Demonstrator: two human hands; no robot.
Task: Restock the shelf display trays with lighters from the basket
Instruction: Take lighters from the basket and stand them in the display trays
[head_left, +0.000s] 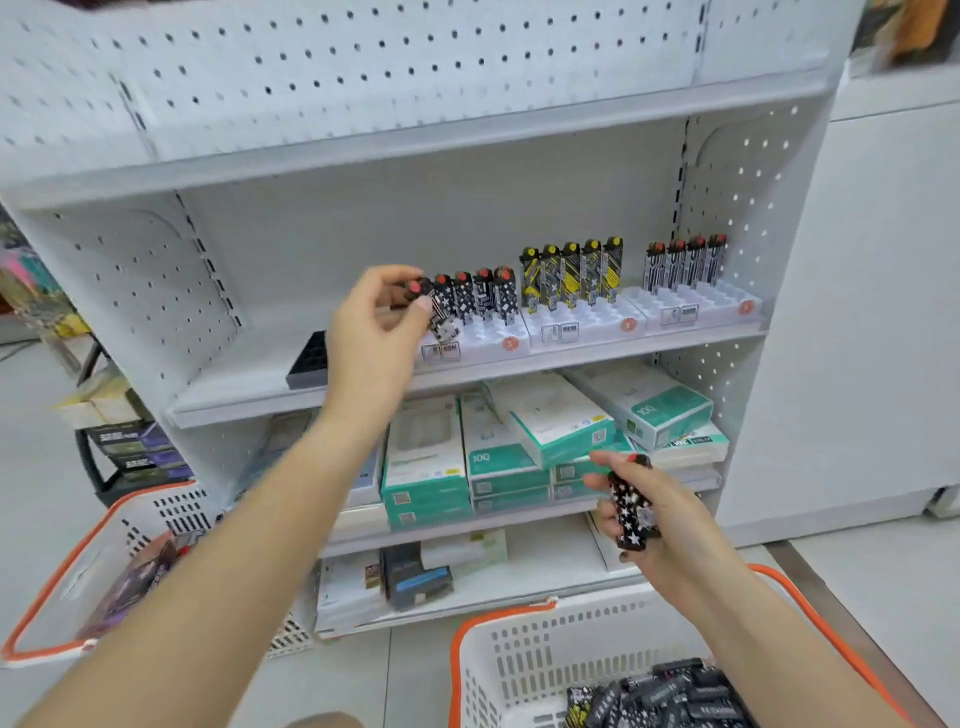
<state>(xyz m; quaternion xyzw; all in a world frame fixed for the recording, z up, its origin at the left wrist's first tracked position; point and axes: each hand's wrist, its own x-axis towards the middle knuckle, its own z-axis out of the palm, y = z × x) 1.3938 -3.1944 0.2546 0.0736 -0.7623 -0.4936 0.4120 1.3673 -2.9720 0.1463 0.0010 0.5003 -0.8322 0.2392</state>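
basket (519, 654) – cut off below

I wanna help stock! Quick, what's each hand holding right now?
Left hand: pinching a black, red-capped lighter at the white display tray.
Right hand: gripping a black star-patterned lighter.

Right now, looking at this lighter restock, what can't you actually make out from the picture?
- Head view: the left tray's front-left slots, hidden behind the left hand.
- Price stickers and tray labels: too small and blurred to read.
- Basket of lighters: cut off by the bottom edge, so the count is unknown.
- Star-patterned lighter: its lower end is covered by the right hand.
- Black tray: partly behind the left wrist.
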